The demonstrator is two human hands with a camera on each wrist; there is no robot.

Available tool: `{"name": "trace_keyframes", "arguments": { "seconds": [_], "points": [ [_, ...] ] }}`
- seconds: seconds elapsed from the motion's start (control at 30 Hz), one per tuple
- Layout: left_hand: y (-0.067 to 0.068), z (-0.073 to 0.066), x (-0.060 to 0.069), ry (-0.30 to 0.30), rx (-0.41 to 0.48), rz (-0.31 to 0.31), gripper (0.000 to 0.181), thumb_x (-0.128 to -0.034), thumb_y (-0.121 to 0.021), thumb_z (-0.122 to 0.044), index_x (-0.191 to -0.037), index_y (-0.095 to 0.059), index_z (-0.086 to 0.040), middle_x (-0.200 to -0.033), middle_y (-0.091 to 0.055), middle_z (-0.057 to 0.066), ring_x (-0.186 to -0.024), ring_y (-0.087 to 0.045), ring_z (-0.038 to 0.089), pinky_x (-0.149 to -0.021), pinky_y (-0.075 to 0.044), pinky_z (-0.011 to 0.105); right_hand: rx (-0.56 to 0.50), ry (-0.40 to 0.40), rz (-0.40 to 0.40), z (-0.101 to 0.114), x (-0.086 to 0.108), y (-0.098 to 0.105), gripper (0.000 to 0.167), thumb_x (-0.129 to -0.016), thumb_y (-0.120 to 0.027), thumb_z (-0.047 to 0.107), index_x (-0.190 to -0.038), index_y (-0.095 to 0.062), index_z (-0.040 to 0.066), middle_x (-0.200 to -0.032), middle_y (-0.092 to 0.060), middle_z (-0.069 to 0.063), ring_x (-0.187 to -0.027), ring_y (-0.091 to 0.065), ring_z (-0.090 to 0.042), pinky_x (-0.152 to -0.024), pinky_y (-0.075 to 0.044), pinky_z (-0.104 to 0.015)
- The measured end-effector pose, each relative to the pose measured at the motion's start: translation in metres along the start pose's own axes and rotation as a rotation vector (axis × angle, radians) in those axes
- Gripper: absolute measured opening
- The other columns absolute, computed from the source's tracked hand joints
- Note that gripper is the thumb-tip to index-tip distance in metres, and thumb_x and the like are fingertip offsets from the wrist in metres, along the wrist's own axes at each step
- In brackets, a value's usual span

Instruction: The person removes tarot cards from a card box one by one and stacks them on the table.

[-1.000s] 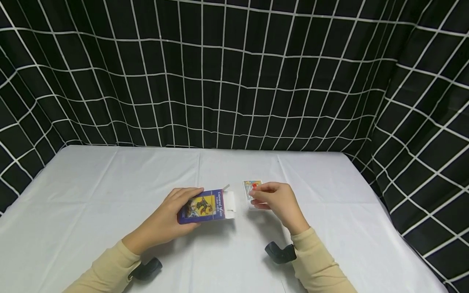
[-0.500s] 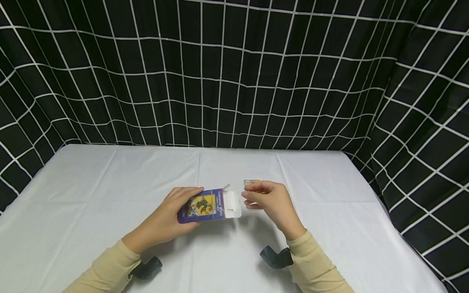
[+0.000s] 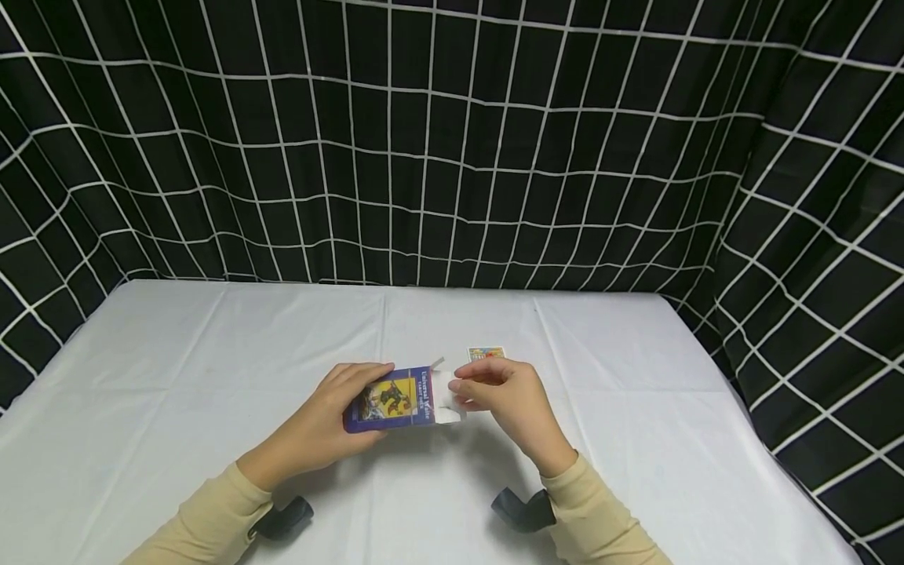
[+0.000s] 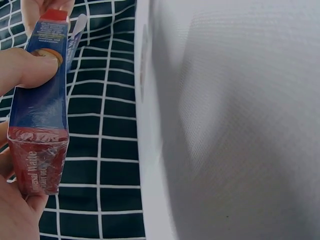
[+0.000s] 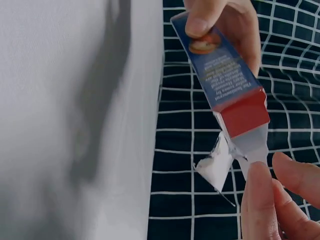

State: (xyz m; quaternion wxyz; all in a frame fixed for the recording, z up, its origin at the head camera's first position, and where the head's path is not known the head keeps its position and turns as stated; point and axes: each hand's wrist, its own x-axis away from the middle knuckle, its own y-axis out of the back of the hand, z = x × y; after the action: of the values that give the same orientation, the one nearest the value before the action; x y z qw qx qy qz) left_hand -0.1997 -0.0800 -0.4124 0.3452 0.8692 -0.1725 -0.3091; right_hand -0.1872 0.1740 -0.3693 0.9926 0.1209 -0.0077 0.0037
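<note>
My left hand (image 3: 314, 428) grips a blue tarot deck box (image 3: 388, 399), tilted above the table, its open end facing right. In the left wrist view the left thumb lies along the box's side (image 4: 40, 105). White flaps (image 3: 443, 392) stick out of the open end. At these flaps is my right hand (image 3: 519, 408), thumb and fingers bent with a gap between them; in the right wrist view a fingertip (image 5: 260, 180) overlaps the end of the pale flap (image 5: 252, 145). A picture card (image 3: 486, 353) lies behind the right hand, mostly hidden by it.
A white cloth (image 3: 212, 353) covers the table. A black curtain with white grid lines (image 3: 438, 141) hangs behind it and at both sides. Dark devices (image 3: 282, 519) are strapped under both wrists.
The right hand has moved left from over the card to the box's flaps. The left hand and the box have hardly moved, and the card lies in the same place.
</note>
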Motion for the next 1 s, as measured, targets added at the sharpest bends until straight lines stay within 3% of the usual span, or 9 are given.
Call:
{"name": "trace_keyframes", "arguments": {
  "seconds": [0.47,0.77,1.0],
  "points": [
    [0.000,-0.001,0.001,0.013,0.016,0.004,0.077,-0.0738,-0.085,-0.015,-0.143,-0.051,-0.010,-0.139,-0.058,0.007,-0.127,-0.050,0.025,-0.106,-0.044,0.049,0.002,-0.012,0.051,-0.003,0.001,-0.004,0.027,-0.083,-0.075,0.010,-0.105,-0.073,-0.006,-0.100,-0.075,-0.018,-0.078,-0.074,-0.015,-0.081,-0.060,-0.031],
    [-0.002,-0.001,0.000,-0.002,0.017,0.001,0.077,-0.0738,-0.084,-0.011,-0.143,-0.051,-0.009,-0.138,-0.059,0.008,-0.125,-0.050,0.026,-0.105,-0.045,0.049,0.002,0.001,0.034,-0.007,0.000,-0.011,0.026,-0.082,-0.077,0.010,-0.103,-0.074,-0.005,-0.098,-0.076,-0.017,-0.077,-0.068,-0.010,-0.075,-0.058,-0.025],
    [-0.002,-0.002,0.001,-0.014,0.019,-0.001,0.078,-0.0728,-0.085,-0.012,-0.143,-0.051,-0.009,-0.139,-0.059,0.007,-0.125,-0.050,0.025,-0.104,-0.045,0.047,-0.013,-0.010,0.031,-0.008,0.001,-0.014,0.027,-0.082,-0.078,0.011,-0.104,-0.073,-0.005,-0.098,-0.075,-0.017,-0.081,-0.069,-0.012,-0.078,-0.059,-0.027]
  ]
}}
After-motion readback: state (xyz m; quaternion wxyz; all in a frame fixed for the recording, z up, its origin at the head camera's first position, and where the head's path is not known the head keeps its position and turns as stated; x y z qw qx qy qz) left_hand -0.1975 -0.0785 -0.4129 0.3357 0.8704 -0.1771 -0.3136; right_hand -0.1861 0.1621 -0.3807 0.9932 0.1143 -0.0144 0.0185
